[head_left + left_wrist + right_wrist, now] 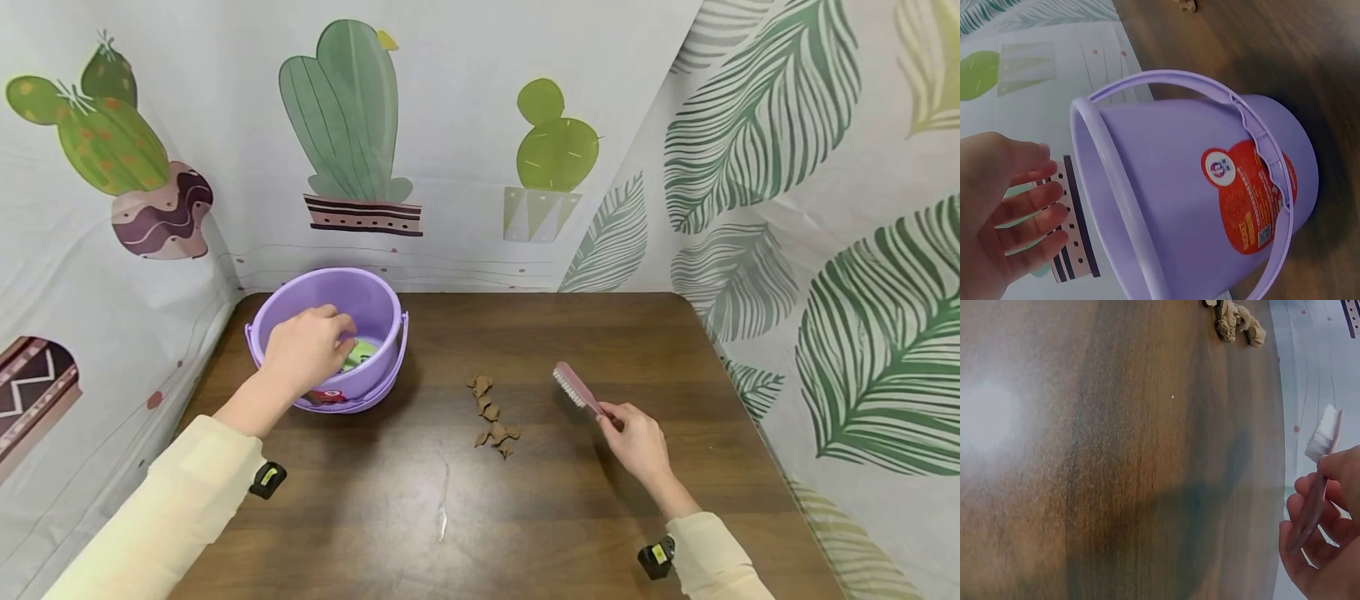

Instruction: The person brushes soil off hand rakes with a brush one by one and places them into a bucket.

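Observation:
A purple bucket [330, 287] stands at the back left of the table, its handle hanging down and a red label [1244, 200] on its side. Above its mouth is my left hand [309, 343], fingers loosely bent with nothing between them, as the left wrist view confirms. A green item [360, 353] lies inside the bucket, partly hidden by that hand. My right hand [636, 440] grips the handle of a pink brush [576, 385] with white bristles, raised over the table's right side. Crumpled brown scraps [497, 433] lie mid-table, between the bucket and the brush.
The brown wooden table [360, 508] meets a cactus-print cloth [465, 150] at the back and a leaf-print cloth [750, 167] on the right. A small pale shiny streak [443, 517] marks the tabletop near the front.

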`<state>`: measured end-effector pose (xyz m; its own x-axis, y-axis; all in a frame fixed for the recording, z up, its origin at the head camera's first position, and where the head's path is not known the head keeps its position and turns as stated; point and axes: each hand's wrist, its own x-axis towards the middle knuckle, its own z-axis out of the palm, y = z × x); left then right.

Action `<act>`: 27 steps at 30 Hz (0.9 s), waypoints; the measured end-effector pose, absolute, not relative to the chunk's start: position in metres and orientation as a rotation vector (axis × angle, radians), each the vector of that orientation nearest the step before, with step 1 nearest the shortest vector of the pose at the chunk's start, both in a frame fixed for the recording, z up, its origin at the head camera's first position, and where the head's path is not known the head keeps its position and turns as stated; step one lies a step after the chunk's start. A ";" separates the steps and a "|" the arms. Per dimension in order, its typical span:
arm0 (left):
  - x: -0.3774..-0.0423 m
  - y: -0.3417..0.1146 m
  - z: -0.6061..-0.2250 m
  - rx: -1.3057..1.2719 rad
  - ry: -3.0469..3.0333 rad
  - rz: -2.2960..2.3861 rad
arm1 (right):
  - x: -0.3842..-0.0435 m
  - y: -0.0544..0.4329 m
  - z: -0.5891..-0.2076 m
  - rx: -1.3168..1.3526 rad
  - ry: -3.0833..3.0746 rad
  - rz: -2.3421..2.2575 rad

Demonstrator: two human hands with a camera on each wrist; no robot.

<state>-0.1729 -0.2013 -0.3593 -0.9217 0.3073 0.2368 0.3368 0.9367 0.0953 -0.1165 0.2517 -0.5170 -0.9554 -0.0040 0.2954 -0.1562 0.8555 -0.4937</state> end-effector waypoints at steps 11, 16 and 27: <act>-0.165 -0.187 -0.363 -0.536 -2.798 -0.150 | -0.122 0.252 -0.516 -0.030 -2.797 0.935; -0.164 -0.185 -0.369 -0.555 -2.713 -0.132 | -0.124 0.251 -0.515 -0.208 -2.878 1.034; -0.159 -0.184 -0.378 -0.543 -2.677 -0.156 | -0.126 0.245 -0.515 -0.501 -2.856 1.296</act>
